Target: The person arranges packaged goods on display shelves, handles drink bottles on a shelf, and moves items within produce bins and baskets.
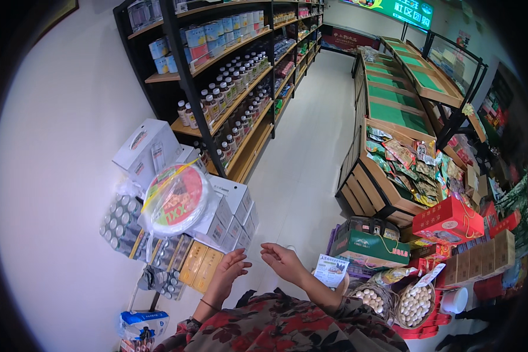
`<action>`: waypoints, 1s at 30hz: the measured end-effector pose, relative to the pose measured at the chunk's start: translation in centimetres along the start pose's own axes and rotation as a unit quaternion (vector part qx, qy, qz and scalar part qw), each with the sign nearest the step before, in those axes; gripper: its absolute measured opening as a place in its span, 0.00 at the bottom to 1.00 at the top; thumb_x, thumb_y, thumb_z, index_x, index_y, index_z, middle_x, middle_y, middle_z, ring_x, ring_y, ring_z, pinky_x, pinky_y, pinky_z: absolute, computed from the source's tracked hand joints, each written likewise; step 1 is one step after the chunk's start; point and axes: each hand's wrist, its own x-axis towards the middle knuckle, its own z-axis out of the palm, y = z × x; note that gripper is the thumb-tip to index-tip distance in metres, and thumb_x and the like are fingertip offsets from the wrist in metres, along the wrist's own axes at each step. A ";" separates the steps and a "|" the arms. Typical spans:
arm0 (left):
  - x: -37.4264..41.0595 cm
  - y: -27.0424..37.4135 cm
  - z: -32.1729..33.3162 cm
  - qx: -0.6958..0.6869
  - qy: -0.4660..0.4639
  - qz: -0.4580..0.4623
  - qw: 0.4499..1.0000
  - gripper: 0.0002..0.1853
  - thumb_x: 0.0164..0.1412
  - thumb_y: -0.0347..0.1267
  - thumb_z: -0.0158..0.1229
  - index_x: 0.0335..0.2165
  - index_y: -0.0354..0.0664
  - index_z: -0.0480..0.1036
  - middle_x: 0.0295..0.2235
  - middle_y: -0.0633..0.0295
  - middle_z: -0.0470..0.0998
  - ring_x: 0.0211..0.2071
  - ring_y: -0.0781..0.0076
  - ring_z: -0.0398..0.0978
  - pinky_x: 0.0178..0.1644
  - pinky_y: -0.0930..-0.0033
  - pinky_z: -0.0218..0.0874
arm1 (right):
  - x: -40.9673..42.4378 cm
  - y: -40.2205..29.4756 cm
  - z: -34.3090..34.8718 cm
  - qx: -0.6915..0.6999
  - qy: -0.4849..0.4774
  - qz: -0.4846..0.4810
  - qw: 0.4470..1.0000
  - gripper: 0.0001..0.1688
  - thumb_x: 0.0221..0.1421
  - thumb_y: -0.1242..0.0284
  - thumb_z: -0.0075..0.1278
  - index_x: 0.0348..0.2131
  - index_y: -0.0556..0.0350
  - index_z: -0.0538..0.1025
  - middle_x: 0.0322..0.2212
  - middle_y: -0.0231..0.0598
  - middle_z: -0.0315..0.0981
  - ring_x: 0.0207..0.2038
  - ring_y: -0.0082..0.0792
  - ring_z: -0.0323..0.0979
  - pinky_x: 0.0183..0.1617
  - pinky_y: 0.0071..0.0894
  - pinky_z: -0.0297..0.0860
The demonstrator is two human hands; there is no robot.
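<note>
My left hand and my right hand are raised in front of my body, palms turned partly toward each other, with a gap between them. Neither holds anything, and their fingers are slightly spread. Beyond the left hand stand stacked white cartons and yellow boxes in the view; no contact shows. A round, plastic-wrapped package with a red label and a yellow strap rests on the pile at the left. To the right of my right hand is a printed sheet above a container.
Black-framed shelves hold bottles and cans. Shrink-wrapped cans stand by the left wall. Right of the floor aisle, a wooden display bin holds snack packets. A green gift box and egg baskets crowd the lower right.
</note>
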 end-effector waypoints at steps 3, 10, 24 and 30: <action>6.7 1.9 1.4 0.034 -0.005 -0.020 0.999 0.24 0.60 0.29 0.50 0.54 0.39 0.59 0.46 0.61 0.67 0.45 0.70 0.71 0.45 0.72 0.62 | 6.2 1.2 -4.0 0.023 0.011 -0.015 1.000 0.23 0.57 0.67 0.50 0.49 0.62 0.68 0.39 0.45 0.74 0.40 0.30 0.73 0.45 0.26 0.68; 24.3 7.9 7.0 0.023 0.012 -0.001 1.000 0.24 0.59 0.30 0.51 0.54 0.39 0.60 0.48 0.58 0.66 0.45 0.69 0.71 0.45 0.72 0.61 | 21.7 0.0 -17.0 -0.020 -0.002 -0.055 0.998 0.23 0.57 0.66 0.50 0.48 0.62 0.69 0.36 0.46 0.75 0.38 0.31 0.74 0.42 0.28 0.70; 50.4 14.3 8.5 0.013 0.016 -0.002 1.000 0.25 0.59 0.33 0.52 0.54 0.38 0.60 0.49 0.56 0.66 0.46 0.71 0.70 0.46 0.72 0.61 | 44.9 -0.9 -28.9 -0.076 -0.040 -0.110 0.990 0.21 0.57 0.70 0.50 0.48 0.63 0.68 0.38 0.46 0.75 0.39 0.32 0.74 0.43 0.27 0.69; 62.2 18.8 7.8 -0.001 -0.017 0.030 0.999 0.23 0.59 0.34 0.53 0.52 0.40 0.62 0.44 0.64 0.70 0.45 0.77 0.68 0.44 0.74 0.61 | 56.1 -3.2 -31.8 -0.059 -0.049 -0.096 0.992 0.20 0.56 0.71 0.50 0.46 0.65 0.69 0.36 0.45 0.75 0.38 0.33 0.75 0.42 0.28 0.69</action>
